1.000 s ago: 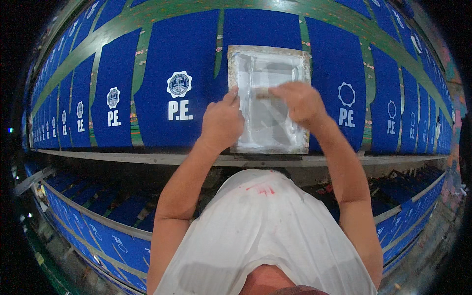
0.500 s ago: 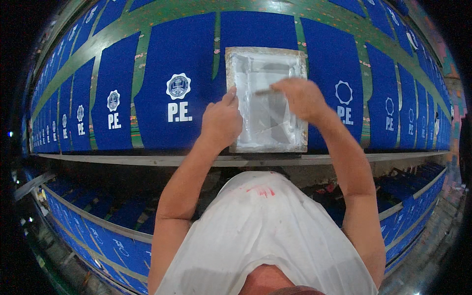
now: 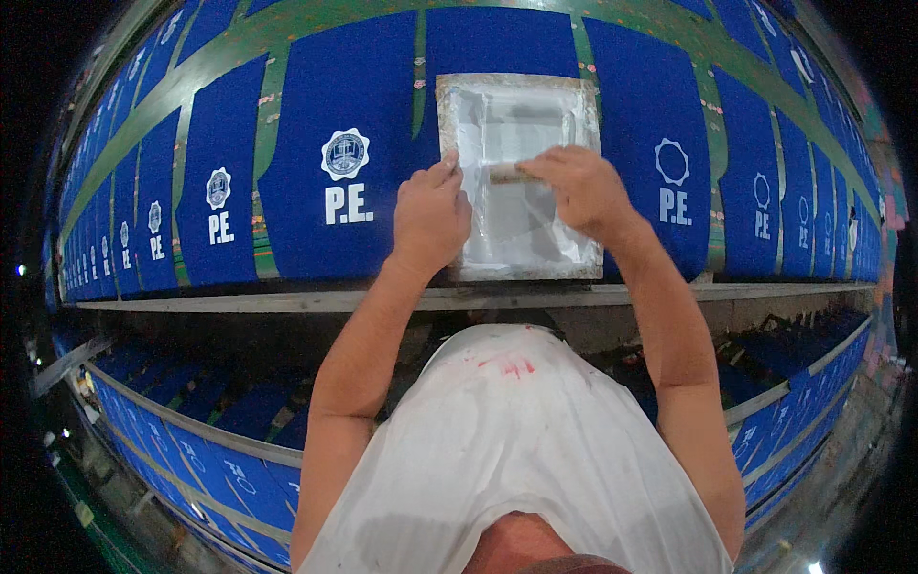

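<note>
Right hand (image 3: 581, 191): clamped on the squeegee (image 3: 504, 173) inside the screen frame (image 3: 516, 82). Left hand (image 3: 430, 215): clamped on the screen frame's left edge.

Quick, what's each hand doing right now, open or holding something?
Left hand: closed on the left edge of the frame.
Right hand: closed, holding a tan squeegee.

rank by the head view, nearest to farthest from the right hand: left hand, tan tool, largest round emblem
1. Tan tool: in the right hand, within the screen frame's outline.
2. Left hand: at the frame's left edge.
3. Largest round emblem: farther left, on blue cloth.
</note>
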Demonstrator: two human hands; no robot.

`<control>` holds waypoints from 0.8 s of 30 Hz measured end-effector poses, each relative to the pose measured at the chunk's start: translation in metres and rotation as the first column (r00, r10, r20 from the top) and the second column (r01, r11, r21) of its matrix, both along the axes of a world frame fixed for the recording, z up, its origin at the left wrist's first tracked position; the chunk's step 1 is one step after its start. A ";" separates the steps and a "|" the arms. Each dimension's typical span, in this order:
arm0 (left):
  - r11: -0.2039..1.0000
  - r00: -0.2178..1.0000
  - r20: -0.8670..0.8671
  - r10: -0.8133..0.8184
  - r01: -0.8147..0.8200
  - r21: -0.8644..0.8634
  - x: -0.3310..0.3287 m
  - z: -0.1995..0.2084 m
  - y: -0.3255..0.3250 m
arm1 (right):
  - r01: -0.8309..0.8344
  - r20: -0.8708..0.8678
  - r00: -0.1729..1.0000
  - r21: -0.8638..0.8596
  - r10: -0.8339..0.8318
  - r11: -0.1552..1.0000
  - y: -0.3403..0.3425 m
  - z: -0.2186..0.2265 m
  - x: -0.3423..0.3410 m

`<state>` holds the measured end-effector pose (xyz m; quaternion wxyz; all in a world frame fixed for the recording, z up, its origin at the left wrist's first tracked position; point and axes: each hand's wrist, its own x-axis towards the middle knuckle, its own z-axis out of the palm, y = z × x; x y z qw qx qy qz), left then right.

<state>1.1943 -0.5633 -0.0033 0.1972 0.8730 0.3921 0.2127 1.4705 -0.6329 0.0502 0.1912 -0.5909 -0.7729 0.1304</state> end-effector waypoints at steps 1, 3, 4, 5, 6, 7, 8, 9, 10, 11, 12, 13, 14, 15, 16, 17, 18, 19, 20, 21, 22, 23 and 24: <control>1.000 0.998 0.065 0.016 -0.015 -0.021 0.000 -0.006 -0.001 | 0.004 -0.005 1.000 -0.005 -0.004 1.000 -0.015 0.001 -0.008; 0.996 0.969 0.234 0.084 -0.076 -0.042 -0.003 -0.030 -0.007 | 0.008 -0.021 1.000 -0.002 -0.008 1.000 -0.043 0.003 -0.023; 0.993 0.942 0.315 0.117 -0.104 -0.057 -0.001 -0.035 -0.009 | 0.013 -0.033 0.999 0.007 -0.013 1.000 -0.055 0.004 -0.029; 0.984 0.929 0.326 0.177 -0.155 -0.093 0.001 -0.040 -0.012 | 0.017 -0.046 0.999 0.016 -0.017 1.000 -0.066 0.005 -0.034; 0.971 0.913 0.335 0.232 -0.199 -0.131 0.006 -0.041 -0.017 | 0.028 -0.042 0.999 0.009 -0.027 1.000 -0.077 0.006 -0.039; 0.955 0.895 0.339 0.291 -0.248 -0.165 0.008 -0.041 -0.020 | 0.032 -0.042 0.999 0.005 -0.032 0.999 -0.085 0.006 -0.043; 0.952 0.888 0.352 0.296 -0.245 -0.185 0.009 -0.044 -0.022 | 0.034 -0.043 0.999 0.001 -0.034 0.999 -0.093 0.006 -0.046; 0.949 0.880 0.367 0.302 -0.241 -0.202 0.008 -0.046 -0.022 | 0.021 -0.038 0.999 0.003 -0.021 1.000 -0.098 0.005 -0.048; 0.946 0.871 0.381 0.309 -0.240 -0.219 0.009 -0.048 -0.023 | 0.016 -0.043 0.999 -0.012 -0.016 1.000 -0.103 0.005 -0.050; 0.941 0.876 0.359 0.322 -0.254 -0.222 0.010 -0.049 -0.026 | 0.008 -0.049 0.999 -0.027 -0.009 1.000 -0.107 0.006 -0.052; 0.938 0.881 0.338 0.331 -0.268 -0.222 0.011 -0.048 -0.027 | 0.002 -0.055 0.998 -0.038 -0.004 0.999 -0.110 0.006 -0.053; 0.933 0.885 0.316 0.342 -0.282 -0.221 0.012 -0.047 -0.028 | -0.023 -0.055 0.998 -0.075 0.019 0.997 -0.115 0.000 -0.050; 0.934 0.891 0.302 0.339 -0.279 -0.224 0.012 -0.047 -0.029 | -0.041 -0.072 0.997 -0.102 0.034 0.994 -0.117 0.000 -0.045; 0.934 0.897 0.286 0.337 -0.280 -0.222 0.011 -0.047 -0.029 | -0.063 -0.094 0.994 -0.124 0.051 0.990 -0.115 0.003 -0.041; 0.933 0.902 0.269 0.337 -0.283 -0.221 0.010 -0.047 -0.029 | -0.086 -0.116 0.991 -0.147 0.069 0.985 -0.113 0.005 -0.035; 0.929 0.898 0.269 0.349 -0.292 -0.229 0.009 -0.047 -0.030 | -0.088 -0.144 0.987 -0.120 0.070 0.989 -0.106 0.006 -0.025; 0.925 0.894 0.272 0.357 -0.299 -0.235 0.009 -0.047 -0.030 | -0.086 -0.170 0.983 -0.092 0.070 0.992 -0.094 0.006 -0.011; 0.921 0.890 0.272 0.366 -0.305 -0.241 0.010 -0.047 -0.031 | -0.083 -0.199 0.978 -0.064 0.069 0.995 -0.078 0.007 0.003; 0.911 0.879 0.286 0.382 -0.307 -0.274 0.010 -0.045 -0.032 | -0.068 -0.169 0.983 -0.016 0.064 0.998 -0.057 0.011 0.019; 0.899 0.864 0.298 0.405 -0.317 -0.303 0.008 -0.041 -0.034 | -0.062 -0.144 0.987 0.036 0.066 0.997 -0.028 0.015 0.036; 0.889 0.853 0.313 0.418 -0.314 -0.334 0.009 -0.038 -0.034 | -0.058 -0.175 0.982 0.076 0.070 0.995 0.001 0.020 0.053; 0.891 0.856 0.307 0.417 -0.318 -0.325 0.009 -0.038 -0.034 | -0.058 -0.217 0.973 0.112 0.082 0.992 0.030 0.012 0.075; 0.891 0.856 0.302 0.420 -0.325 -0.317 0.008 -0.039 -0.035 | -0.016 -0.268 0.963 0.033 0.025 0.999 0.061 0.014 0.087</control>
